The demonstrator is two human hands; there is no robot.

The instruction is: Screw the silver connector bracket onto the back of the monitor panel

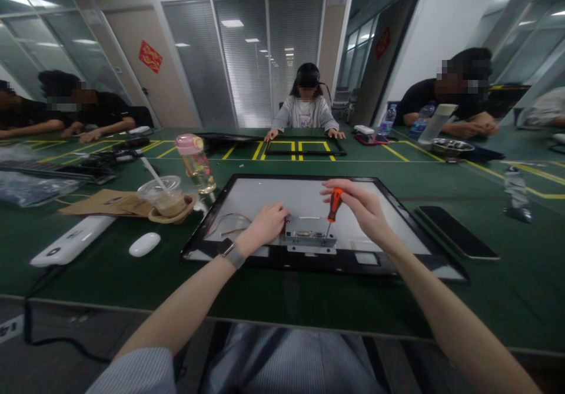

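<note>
A flat monitor panel (388,206) lies face down on the green table, its grey back up inside a black frame. A small metal bracket with ports (309,238) sits near its front edge. My right hand (359,206) is closed round an orange-handled screwdriver (333,206), held upright with its tip on the bracket's right end. My left hand (265,223), with a watch on the wrist, has its fingers curled and rests on the panel against the bracket's left side. Thin wires (229,220) run left of that hand.
A black phone (457,232) lies right of the panel. To the left stand a plastic cup with a straw (163,197), a pink-lidded bottle (196,162), a white mouse (144,244) and a white device (73,240). Other people sit round the table; one opposite holds a black frame (304,147).
</note>
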